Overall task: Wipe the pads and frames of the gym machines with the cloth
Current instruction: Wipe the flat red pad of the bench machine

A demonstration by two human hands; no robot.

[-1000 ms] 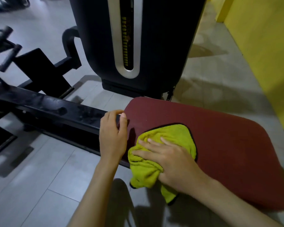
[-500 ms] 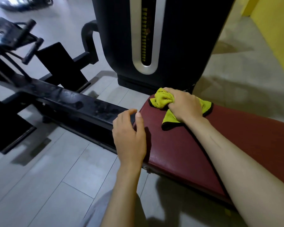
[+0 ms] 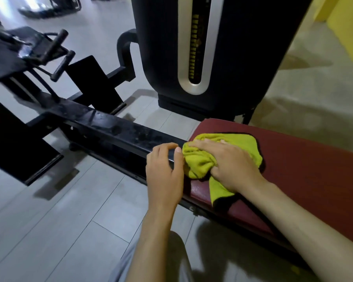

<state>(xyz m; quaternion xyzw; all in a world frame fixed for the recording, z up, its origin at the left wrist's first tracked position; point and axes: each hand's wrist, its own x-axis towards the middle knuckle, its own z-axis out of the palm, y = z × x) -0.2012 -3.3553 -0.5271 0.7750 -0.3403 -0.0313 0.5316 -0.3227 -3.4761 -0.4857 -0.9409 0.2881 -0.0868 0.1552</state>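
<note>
cloth and right hand back from pad 12 o'clock edge to its 9 o'clock end, grip flat on cloth. left hand grip wraps frame. pad wipe ongoing; frame likely next.

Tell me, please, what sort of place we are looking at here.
Most likely a gym: a weight-stack tower with a slot showing yellow-marked plates, a red padded bench, and a black machine frame with handles.
</note>
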